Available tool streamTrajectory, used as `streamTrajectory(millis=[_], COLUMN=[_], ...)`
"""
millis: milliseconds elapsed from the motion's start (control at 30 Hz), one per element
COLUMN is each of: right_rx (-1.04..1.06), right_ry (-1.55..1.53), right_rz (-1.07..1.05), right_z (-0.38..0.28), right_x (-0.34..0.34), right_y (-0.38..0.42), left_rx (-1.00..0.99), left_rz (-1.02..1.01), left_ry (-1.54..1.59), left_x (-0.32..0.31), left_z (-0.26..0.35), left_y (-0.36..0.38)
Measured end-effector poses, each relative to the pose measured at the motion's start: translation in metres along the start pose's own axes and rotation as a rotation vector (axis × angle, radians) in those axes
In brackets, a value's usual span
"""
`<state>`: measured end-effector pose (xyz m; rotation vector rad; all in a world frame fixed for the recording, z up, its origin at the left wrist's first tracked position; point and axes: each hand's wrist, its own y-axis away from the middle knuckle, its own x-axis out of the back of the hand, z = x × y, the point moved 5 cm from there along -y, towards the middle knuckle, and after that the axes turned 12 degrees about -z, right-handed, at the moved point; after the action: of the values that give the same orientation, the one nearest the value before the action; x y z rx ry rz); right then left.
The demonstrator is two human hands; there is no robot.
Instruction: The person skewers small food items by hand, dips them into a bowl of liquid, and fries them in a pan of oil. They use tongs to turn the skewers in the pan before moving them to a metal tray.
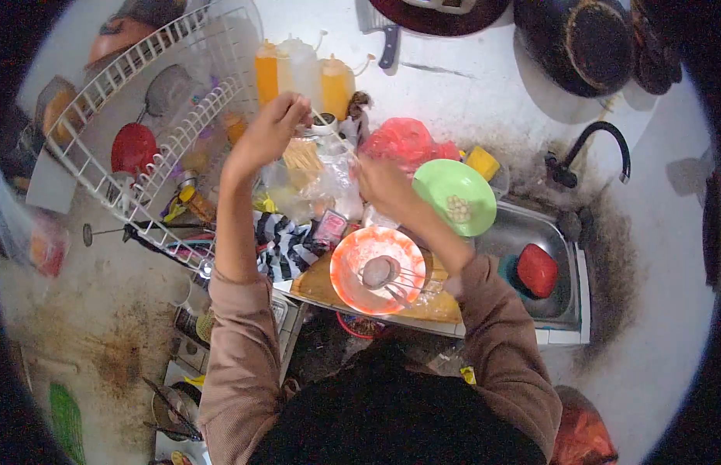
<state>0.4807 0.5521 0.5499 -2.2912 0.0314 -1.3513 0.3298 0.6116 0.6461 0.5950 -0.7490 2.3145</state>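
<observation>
A thin pale strand (335, 133) runs taut on a slant between my two hands. My left hand (287, 120), raised near the squeeze bottles, has its fingers closed at the strand's upper end. Lower down, my right hand (380, 184) closes on the other end, its fingertips partly hidden. Just below the strand is a clear plastic bag (343, 186), right beside the right fingertips. Thin wooden skewers (302, 164) lie in clear plastic next to it. Nearer me, an orange-and-white bowl (341, 283) holds white powder and a small strainer (377, 272).
Right of my right hand, a green plate (445, 182) carries several small pale pieces. Beyond it are the sink (573, 310) with a red item inside and a black faucet (600, 132). Squeeze bottles (302, 74) line the wall; a white dish rack (89, 174) stands left.
</observation>
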Motion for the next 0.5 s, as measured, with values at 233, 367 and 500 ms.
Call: streamTrajectory(millis=[233,367,500], right_rx=[-0.158,-0.398,-0.094], right_ry=[-0.543,-1.006,-0.372], right_rz=[-0.089,-0.387,-0.185], right_z=[-0.002,0.013,0.039], right_x=[-0.021,-0.034,0.016], right_y=[0.085,0.119,0.144], left_rx=[-0.023,0.05,0.183], left_rz=[-0.256,-0.183,-0.029], left_ry=[0.406,0.601,0.896], left_x=[-0.152,-0.188,-0.187], left_z=[-0.038,-0.035,-0.054], left_y=[0.05,0.061,0.056])
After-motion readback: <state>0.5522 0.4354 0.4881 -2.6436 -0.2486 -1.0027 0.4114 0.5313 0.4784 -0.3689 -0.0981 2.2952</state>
